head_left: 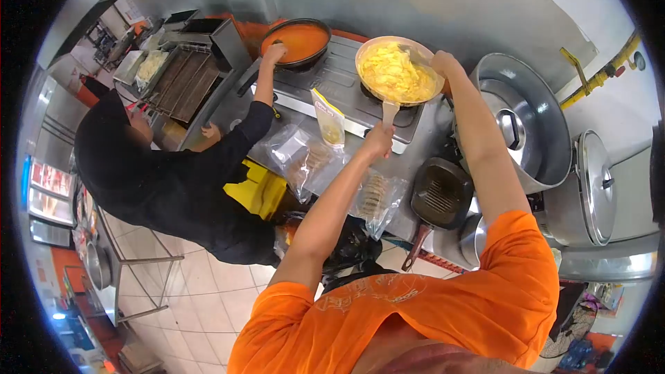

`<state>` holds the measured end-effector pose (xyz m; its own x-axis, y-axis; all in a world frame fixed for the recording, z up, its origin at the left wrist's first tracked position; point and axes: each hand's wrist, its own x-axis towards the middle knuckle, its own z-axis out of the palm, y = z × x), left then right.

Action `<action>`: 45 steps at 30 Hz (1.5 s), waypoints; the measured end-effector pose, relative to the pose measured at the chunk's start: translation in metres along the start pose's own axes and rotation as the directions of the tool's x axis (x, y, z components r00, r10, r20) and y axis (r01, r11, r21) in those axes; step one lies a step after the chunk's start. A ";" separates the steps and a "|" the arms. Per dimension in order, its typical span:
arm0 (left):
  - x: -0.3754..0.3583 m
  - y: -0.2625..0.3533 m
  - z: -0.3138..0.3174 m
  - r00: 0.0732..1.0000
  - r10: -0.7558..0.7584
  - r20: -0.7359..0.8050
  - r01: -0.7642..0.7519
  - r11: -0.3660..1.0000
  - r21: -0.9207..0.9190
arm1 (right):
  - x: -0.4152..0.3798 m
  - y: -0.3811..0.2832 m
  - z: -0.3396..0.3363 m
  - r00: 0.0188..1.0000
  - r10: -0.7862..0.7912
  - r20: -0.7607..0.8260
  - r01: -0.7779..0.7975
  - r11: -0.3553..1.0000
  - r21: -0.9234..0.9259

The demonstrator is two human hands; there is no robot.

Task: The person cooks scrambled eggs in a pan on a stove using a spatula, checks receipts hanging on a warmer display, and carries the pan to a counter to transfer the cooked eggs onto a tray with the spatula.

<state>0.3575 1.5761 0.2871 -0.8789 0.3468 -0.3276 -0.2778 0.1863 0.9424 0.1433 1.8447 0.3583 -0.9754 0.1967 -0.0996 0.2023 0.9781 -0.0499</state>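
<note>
My left hand is closed around the pale handle of a cream-coloured frying pan on the stove. Yellow scrambled egg fills most of this pan. At its right rim my right hand is closed on a pale spatula, whose blade reaches over the egg; my fingers are partly hidden. In front of the stove stands a pouch with a yellow edge. Two clear plastic bags, one with brown sliced food, lie nearer to me.
A co-worker in black stands at left, one hand over a pan of orange sauce. Right of the stove are a large metal pot and a lidded pot. A dark grill pan sits near the counter edge.
</note>
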 end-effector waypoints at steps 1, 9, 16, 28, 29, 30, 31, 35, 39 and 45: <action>0.002 -0.003 -0.003 1.000 -0.008 0.010 0.008 1.000 -0.001 | -0.011 -0.004 -0.011 1.000 -0.018 0.014 0.018 1.000 0.018; -0.002 0.005 -0.017 0.997 -0.026 0.072 0.022 0.998 0.058 | -0.042 -0.041 -0.059 0.885 -0.460 0.073 0.462 0.849 -0.255; 0.000 0.002 -0.017 0.997 0.035 0.071 -0.037 0.999 0.029 | -0.094 -0.043 -0.086 0.839 -0.543 0.027 0.526 0.798 -0.293; 0.005 -0.005 -0.012 0.999 -0.019 0.038 0.021 0.998 -0.051 | -0.210 -0.071 -0.120 0.910 -0.349 0.225 0.406 0.635 -0.657; 0.005 -0.006 -0.013 0.998 -0.016 0.054 0.018 0.999 -0.038 | -0.203 -0.066 -0.098 0.913 -0.379 0.153 0.386 0.675 -0.629; 0.004 -0.004 -0.013 0.998 -0.015 0.055 0.018 0.999 -0.044 | -0.195 -0.063 -0.080 0.911 -0.405 0.078 0.367 0.712 -0.598; 0.002 0.000 -0.013 0.999 0.002 0.032 -0.001 1.000 -0.020 | -0.185 -0.063 -0.071 0.917 -0.398 0.026 0.350 0.772 -0.531; 0.002 0.000 -0.015 0.998 0.022 0.052 -0.023 1.000 0.016 | -0.154 -0.072 -0.052 0.941 -0.337 -0.039 0.283 0.844 -0.455; -0.010 0.011 -0.014 0.999 0.037 0.002 -0.037 0.999 -0.012 | -0.122 -0.080 -0.050 0.937 -0.338 -0.089 0.282 0.881 -0.379; -0.003 0.001 -0.013 0.999 0.038 0.000 -0.038 0.999 -0.009 | -0.131 -0.102 -0.133 0.955 -0.288 -0.071 0.202 0.807 -0.556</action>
<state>0.3549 1.5629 0.2895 -0.8887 0.3534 -0.2920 -0.2483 0.1644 0.9546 0.2389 1.7288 0.5088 -0.9960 -0.0887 -0.0102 -0.0822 0.8668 0.4918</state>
